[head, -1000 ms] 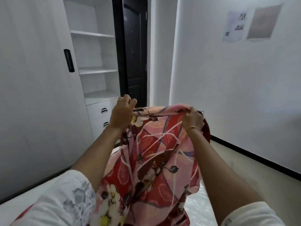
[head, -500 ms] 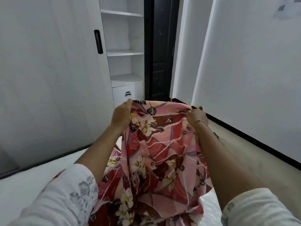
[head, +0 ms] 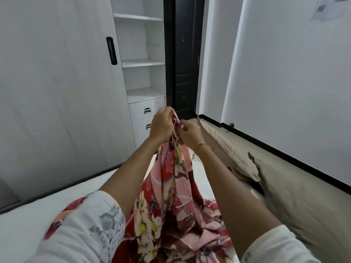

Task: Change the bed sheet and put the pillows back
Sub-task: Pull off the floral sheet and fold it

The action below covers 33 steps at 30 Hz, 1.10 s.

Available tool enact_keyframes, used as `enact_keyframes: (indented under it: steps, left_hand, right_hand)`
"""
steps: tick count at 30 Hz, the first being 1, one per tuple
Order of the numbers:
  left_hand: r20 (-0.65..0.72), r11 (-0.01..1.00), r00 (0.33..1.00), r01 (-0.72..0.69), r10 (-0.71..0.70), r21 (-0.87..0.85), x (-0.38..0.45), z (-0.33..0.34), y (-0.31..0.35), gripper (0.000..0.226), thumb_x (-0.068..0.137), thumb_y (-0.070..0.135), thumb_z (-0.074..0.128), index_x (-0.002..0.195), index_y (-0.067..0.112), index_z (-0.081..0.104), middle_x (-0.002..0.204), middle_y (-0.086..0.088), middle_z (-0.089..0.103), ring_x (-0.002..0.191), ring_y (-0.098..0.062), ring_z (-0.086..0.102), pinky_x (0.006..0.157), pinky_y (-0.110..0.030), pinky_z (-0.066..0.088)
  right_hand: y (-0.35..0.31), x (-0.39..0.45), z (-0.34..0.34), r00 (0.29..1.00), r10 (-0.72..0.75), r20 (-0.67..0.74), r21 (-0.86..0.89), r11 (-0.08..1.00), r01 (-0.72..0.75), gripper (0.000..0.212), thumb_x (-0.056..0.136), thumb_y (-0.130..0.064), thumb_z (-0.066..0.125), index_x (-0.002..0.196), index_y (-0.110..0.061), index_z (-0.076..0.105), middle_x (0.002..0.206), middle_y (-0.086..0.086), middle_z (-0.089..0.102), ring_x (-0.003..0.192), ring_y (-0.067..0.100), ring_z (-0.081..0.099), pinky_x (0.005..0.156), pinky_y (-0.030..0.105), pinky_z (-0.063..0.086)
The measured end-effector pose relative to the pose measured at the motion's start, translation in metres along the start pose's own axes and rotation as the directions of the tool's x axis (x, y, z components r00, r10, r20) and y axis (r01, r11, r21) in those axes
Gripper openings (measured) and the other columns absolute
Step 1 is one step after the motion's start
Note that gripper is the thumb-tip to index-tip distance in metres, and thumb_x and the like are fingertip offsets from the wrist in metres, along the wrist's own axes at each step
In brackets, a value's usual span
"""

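Observation:
A red and pink floral bed sheet [head: 176, 196] hangs bunched from both my hands and trails down onto the bare white mattress [head: 26, 228] in front of me. My left hand [head: 161, 126] and my right hand [head: 190, 132] are raised side by side, nearly touching, each pinching the sheet's top edge. A beige pillow [head: 307, 204] lies on the floor to the right, with another beige pillow [head: 226, 149] beyond it.
A white wardrobe [head: 57, 92] with a black handle stands to the left, with open shelves and drawers [head: 146, 111] beside it. A dark door [head: 185, 59] is straight ahead. A white wall [head: 288, 82] with a black skirting runs along the right.
My hands have come together, gathering the sheet's top edge from a wide spread into a narrow bunch. My head has tilted down and the pillows on the floor have come into view.

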State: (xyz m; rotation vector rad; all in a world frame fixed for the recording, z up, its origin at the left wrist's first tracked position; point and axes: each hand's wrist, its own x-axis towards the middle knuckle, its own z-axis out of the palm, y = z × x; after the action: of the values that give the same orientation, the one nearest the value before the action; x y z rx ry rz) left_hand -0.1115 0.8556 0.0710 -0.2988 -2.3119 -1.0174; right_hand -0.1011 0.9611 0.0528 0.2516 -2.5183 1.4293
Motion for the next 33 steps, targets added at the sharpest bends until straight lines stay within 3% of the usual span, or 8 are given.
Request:
enact_keyframes:
  steps: [6, 10, 14, 17, 20, 23, 27, 33]
  left_hand:
    - [0.025, 0.975, 0.993, 0.118, -0.115, -0.188, -0.018, -0.011, -0.004, 0.031, 0.098, 0.039, 0.036, 0.094, 0.011, 0.047, 0.069, 0.007, 0.051, 0.062, -0.010, 0.050, 0.058, -0.020, 0.040]
    - [0.258, 0.905, 0.962, -0.190, 0.093, 0.381, -0.028, -0.015, -0.012, 0.044, 0.089, 0.039, 0.055, 0.116, 0.006, 0.042, 0.094, -0.007, 0.059, 0.074, -0.023, 0.058, 0.060, -0.028, 0.037]
    - [0.186, 0.807, 0.978, -0.036, -0.092, 0.590, -0.040, -0.018, -0.032, 0.048, 0.084, 0.012, 0.059, 0.125, 0.003, 0.035, 0.125, -0.016, 0.038, 0.109, -0.031, 0.043, 0.067, -0.033, 0.037]
    - [0.249, 0.678, 0.908, 0.051, -0.338, 0.734, -0.050, -0.019, -0.049, 0.067, 0.079, 0.013, 0.067, 0.134, 0.011, 0.029, 0.134, -0.014, 0.027, 0.121, -0.033, 0.033, 0.084, -0.037, 0.045]
    - [0.311, 0.614, 0.810, 0.075, -0.497, 0.786, -0.058, -0.012, -0.056, 0.073, 0.080, 0.013, 0.067, 0.139, 0.015, 0.024, 0.132, -0.015, 0.028, 0.116, -0.033, 0.042, 0.088, -0.033, 0.044]
    - [0.450, 0.740, 0.690, 0.187, -0.567, 0.646, -0.055, 0.000, -0.059, 0.063, 0.082, 0.010, 0.063, 0.134, 0.005, 0.028, 0.126, -0.022, 0.042, 0.110, -0.036, 0.052, 0.080, -0.037, 0.046]
    - [0.415, 0.908, 0.807, 0.366, -0.419, 0.206, -0.056, 0.016, -0.053, 0.024, 0.079, -0.010, 0.043, 0.094, 0.008, 0.045, 0.096, -0.018, 0.050, 0.086, -0.028, 0.049, 0.056, -0.031, 0.034]
    - [0.320, 0.741, 0.721, 0.667, -0.614, -0.082, -0.079, 0.091, -0.053, 0.026, 0.083, -0.006, 0.032, 0.099, 0.014, 0.034, 0.096, -0.011, 0.049, 0.084, -0.024, 0.046, 0.064, -0.030, 0.036]
  right_hand:
    - [-0.004, 0.010, -0.004, 0.977, 0.045, -0.209, 0.137, 0.990, -0.016, 0.024, 0.094, -0.013, 0.044, 0.086, -0.009, 0.067, 0.075, 0.003, 0.061, 0.079, 0.024, 0.061, 0.077, 0.038, 0.051]
    - [-0.009, 0.007, -0.011, 0.932, 0.083, -0.353, 0.118, 0.992, -0.043, 0.031, 0.096, -0.009, 0.035, 0.092, -0.002, 0.065, 0.081, 0.006, 0.057, 0.078, 0.017, 0.052, 0.078, 0.033, 0.047]
    - [0.000, 0.004, -0.033, 0.862, 0.096, -0.498, 0.111, 0.993, -0.046, 0.029, 0.098, -0.007, 0.031, 0.100, -0.003, 0.060, 0.078, 0.000, 0.053, 0.077, 0.015, 0.052, 0.069, 0.020, 0.045]
    - [0.015, -0.003, -0.041, 0.909, -0.094, -0.406, -0.167, 0.986, 0.027, 0.033, 0.097, -0.002, 0.036, 0.125, -0.009, 0.051, 0.120, 0.005, 0.052, 0.111, 0.017, 0.050, 0.088, 0.012, 0.036]
    - [0.042, -0.009, -0.035, 0.986, -0.085, -0.146, -0.346, 0.938, 0.030, 0.068, 0.091, 0.002, 0.043, 0.149, -0.017, 0.014, 0.156, 0.009, 0.013, 0.134, 0.023, 0.032, 0.105, 0.028, 0.033]
    - [0.070, -0.017, -0.033, 0.986, 0.148, -0.076, -0.257, 0.953, -0.163, 0.074, 0.089, 0.001, 0.047, 0.150, -0.016, 0.008, 0.144, 0.014, 0.034, 0.102, 0.022, 0.051, 0.083, 0.026, 0.042]
    - [0.119, -0.040, -0.028, 0.931, 0.361, -0.052, -0.179, 0.914, -0.365, 0.064, 0.089, -0.005, 0.050, 0.146, -0.010, 0.021, 0.134, 0.019, 0.047, 0.118, 0.033, 0.049, 0.091, 0.030, 0.041]
    - [0.220, -0.103, -0.008, 0.802, 0.596, 0.040, -0.267, 0.780, -0.567, 0.050, 0.086, 0.000, 0.047, 0.133, -0.007, 0.029, 0.117, 0.022, 0.057, 0.099, 0.036, 0.057, 0.074, 0.036, 0.045]
